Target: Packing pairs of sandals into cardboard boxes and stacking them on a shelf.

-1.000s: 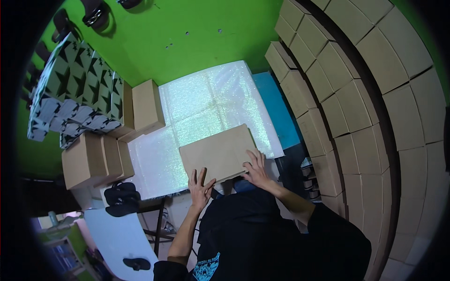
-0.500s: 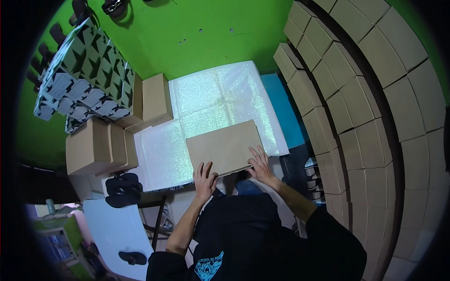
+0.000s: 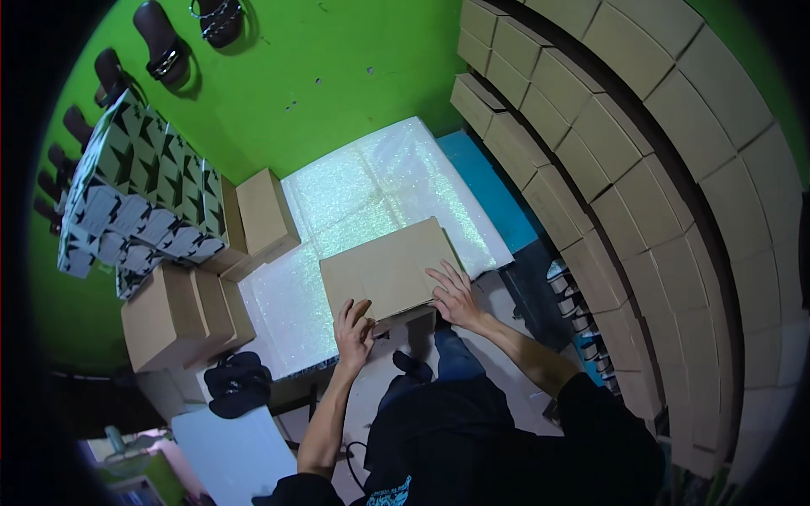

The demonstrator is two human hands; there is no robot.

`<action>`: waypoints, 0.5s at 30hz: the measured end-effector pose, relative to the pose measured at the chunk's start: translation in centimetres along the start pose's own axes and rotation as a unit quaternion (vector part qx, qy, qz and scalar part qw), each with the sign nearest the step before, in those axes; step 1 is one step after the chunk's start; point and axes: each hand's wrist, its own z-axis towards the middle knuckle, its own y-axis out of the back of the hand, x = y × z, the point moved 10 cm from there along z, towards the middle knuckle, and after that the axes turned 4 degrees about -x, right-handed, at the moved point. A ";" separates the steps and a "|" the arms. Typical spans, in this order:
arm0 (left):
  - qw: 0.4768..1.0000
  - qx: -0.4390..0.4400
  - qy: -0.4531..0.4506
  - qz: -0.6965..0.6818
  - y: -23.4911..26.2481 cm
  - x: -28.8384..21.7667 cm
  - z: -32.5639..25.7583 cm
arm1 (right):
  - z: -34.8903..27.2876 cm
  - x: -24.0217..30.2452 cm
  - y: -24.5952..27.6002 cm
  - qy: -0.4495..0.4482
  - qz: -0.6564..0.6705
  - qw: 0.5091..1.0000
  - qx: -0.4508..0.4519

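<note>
A plain brown cardboard box (image 3: 386,263) lies with its broad face up at the near edge of a table covered in shiny white sheeting (image 3: 350,198). At its near left corner, my left hand (image 3: 353,339) grips the edge, fingers bent and raised. My right hand (image 3: 458,302) holds the near right corner, with fingers over the top and the thumb at the front edge. A narrow gap shows along the box's near side, between the two hands. What lies inside the box is hidden.
Star-patterned boxes (image 3: 156,181) and brown cartons (image 3: 160,316) are stacked at the left. Black sandals (image 3: 237,385) sit near a white surface (image 3: 232,447). Shelves of brown boxes (image 3: 616,185) line the right side. Sandals (image 3: 160,42) hang on the green wall.
My view has turned, so the surroundings appear shifted and tilted. Both hands stay at the box's near corners; the left hand's fingers have lifted slightly off the top.
</note>
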 end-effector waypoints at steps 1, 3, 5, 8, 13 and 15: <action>1.000 -0.005 0.000 -0.001 0.6 -0.1 0.1 | 0.1 0.4 0.3 -0.007 -0.005 1.000 -0.004; 1.000 -0.008 0.005 -0.007 1.4 -0.1 0.4 | 0.4 1.3 1.2 -0.009 -0.010 1.000 -0.009; 1.000 -0.004 -0.010 -0.012 2.5 -1.2 0.8 | 0.3 2.1 2.4 -0.019 -0.017 0.999 -0.024; 0.999 -0.020 -0.041 -0.026 4.4 -3.1 1.3 | 0.4 3.8 5.2 -0.034 -0.038 0.997 -0.054; 0.996 -0.029 -0.079 -0.005 6.9 -7.5 -0.5 | -2.2 7.8 10.0 -0.005 -0.038 0.994 -0.104; 0.996 -0.020 -0.083 -0.016 6.8 -9.9 -1.6 | -4.5 8.3 11.7 -0.013 -0.050 0.993 -0.107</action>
